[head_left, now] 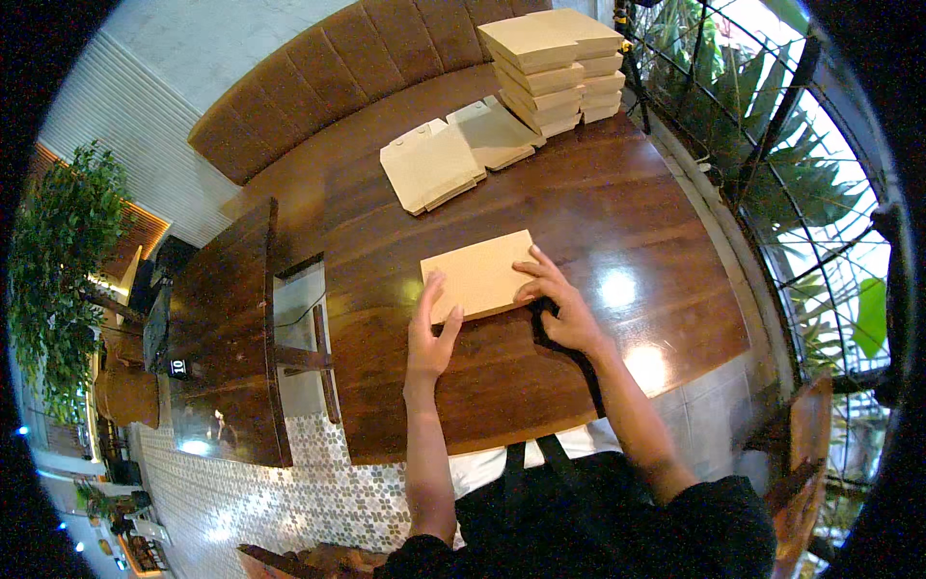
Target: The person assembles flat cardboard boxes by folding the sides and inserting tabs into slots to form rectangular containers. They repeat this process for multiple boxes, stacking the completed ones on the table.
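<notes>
A closed, flat brown cardboard box (480,273) rests on the dark wooden table in front of me, turned slightly at an angle. My left hand (434,333) grips its left end, with the thumb by the near edge and the fingers along the side. At the right end, my right hand (559,301) has its fingertips on the top and edge of the box. Beyond it lie flat, unfolded cardboard boxes (429,166) in two overlapping piles. Behind these, closed boxes (540,60) of the same kind are stacked in two columns.
The glossy wooden table (386,386) spreads under everything. A second dark table (227,357) stands to the left across a gap. A brown padded bench (328,77) curves along the far side, and a metal grille (772,145) with plants behind it lines the right.
</notes>
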`<state>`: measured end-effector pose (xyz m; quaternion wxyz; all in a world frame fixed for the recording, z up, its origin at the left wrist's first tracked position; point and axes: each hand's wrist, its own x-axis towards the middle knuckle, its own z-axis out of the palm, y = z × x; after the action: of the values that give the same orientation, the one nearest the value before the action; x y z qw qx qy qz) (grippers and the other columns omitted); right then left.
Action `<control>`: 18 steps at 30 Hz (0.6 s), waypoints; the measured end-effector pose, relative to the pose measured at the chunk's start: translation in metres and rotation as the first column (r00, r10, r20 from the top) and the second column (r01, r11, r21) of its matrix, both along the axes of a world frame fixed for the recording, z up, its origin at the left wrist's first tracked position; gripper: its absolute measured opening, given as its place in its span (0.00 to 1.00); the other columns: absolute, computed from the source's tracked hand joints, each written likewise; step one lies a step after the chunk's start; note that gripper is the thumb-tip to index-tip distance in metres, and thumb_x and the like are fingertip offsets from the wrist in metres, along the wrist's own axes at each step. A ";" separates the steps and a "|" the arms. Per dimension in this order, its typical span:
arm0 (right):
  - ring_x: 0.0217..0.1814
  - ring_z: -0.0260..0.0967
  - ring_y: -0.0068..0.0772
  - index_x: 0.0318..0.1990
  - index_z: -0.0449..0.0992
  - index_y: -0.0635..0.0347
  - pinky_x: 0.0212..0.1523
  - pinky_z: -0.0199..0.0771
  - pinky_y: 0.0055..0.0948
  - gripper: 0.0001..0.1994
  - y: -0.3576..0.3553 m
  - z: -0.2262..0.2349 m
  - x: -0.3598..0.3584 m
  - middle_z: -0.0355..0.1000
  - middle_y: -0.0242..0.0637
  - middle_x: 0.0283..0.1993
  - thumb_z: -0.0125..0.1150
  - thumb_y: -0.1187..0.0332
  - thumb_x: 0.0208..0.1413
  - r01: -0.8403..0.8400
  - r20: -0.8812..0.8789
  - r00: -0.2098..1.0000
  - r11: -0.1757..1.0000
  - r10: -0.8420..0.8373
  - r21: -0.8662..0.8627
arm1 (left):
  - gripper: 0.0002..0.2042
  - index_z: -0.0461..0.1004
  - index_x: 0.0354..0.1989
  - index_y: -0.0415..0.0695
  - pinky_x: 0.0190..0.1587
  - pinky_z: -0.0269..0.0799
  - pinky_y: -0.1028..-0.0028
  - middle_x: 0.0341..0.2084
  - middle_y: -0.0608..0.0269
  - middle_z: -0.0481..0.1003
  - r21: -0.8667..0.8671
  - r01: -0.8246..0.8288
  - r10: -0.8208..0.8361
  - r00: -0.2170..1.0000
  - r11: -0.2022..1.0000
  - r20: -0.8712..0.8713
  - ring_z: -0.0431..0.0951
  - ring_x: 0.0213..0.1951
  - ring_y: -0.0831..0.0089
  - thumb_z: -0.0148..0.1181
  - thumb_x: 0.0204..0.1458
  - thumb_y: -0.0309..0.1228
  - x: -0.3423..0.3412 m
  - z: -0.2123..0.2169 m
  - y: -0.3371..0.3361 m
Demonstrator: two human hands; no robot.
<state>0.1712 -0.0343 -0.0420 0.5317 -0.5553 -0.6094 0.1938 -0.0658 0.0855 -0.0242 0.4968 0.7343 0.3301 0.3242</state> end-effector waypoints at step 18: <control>0.84 0.48 0.55 0.74 0.59 0.70 0.81 0.47 0.51 0.36 0.056 0.008 -0.035 0.54 0.56 0.80 0.47 0.46 0.72 0.360 0.809 0.566 0.930 -0.156 -0.072 | 0.31 0.51 0.79 0.39 0.80 0.44 0.53 0.78 0.50 0.54 0.614 0.147 0.374 0.677 0.775 -0.634 0.49 0.80 0.52 0.43 0.71 0.40 0.022 -0.006 0.019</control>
<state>0.1360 0.0219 -0.0342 0.1618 -0.7236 -0.6658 -0.0833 -0.0439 0.1049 -0.0303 0.0311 0.8974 0.4212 0.1273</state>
